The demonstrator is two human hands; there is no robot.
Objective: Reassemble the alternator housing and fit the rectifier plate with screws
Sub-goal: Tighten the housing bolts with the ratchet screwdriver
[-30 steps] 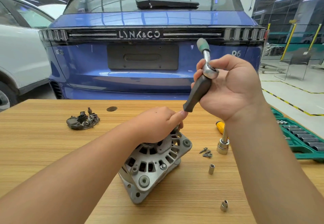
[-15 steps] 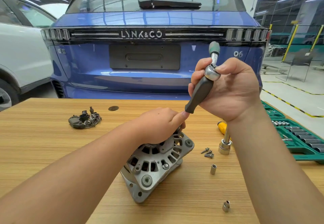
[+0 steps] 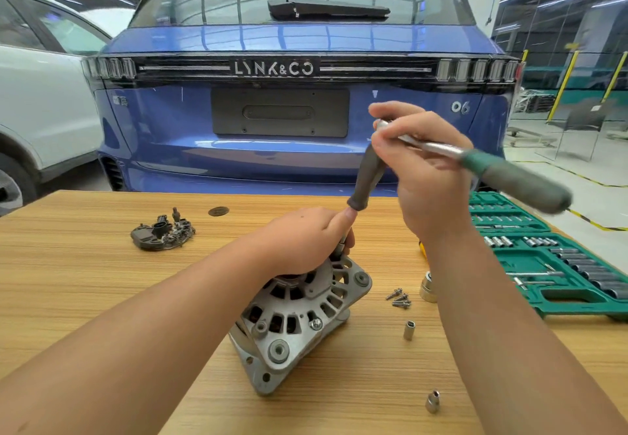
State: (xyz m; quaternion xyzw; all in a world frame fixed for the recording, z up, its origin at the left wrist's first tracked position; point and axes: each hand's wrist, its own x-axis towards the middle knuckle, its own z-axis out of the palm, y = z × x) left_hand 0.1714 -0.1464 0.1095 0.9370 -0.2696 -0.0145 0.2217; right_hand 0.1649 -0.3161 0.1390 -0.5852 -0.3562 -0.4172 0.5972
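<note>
The grey alternator housing [image 3: 295, 325] lies tilted on the wooden table [image 3: 68, 291]. My left hand [image 3: 302, 240] rests on its top and pinches the lower end of a dark extension shaft [image 3: 367, 176] standing on a housing bolt. My right hand [image 3: 424, 169] grips the head of a ratchet [image 3: 509, 176] whose green handle points right, blurred. The dark rectifier plate [image 3: 163, 230] lies at the back left of the table. Several loose screws [image 3: 399, 298] lie to the right of the housing.
A green socket case [image 3: 543, 264] lies open at the right. A large socket [image 3: 429, 287] and two small sockets [image 3: 409, 330] [image 3: 432, 401] stand near the screws. A yellow tool tip [image 3: 422, 249] shows behind my right wrist. A blue car [image 3: 282, 101] stands behind the table.
The ratchet handle has swung from pointing up and away to pointing right. My right hand shifted slightly with it. My left hand and the housing have stayed put.
</note>
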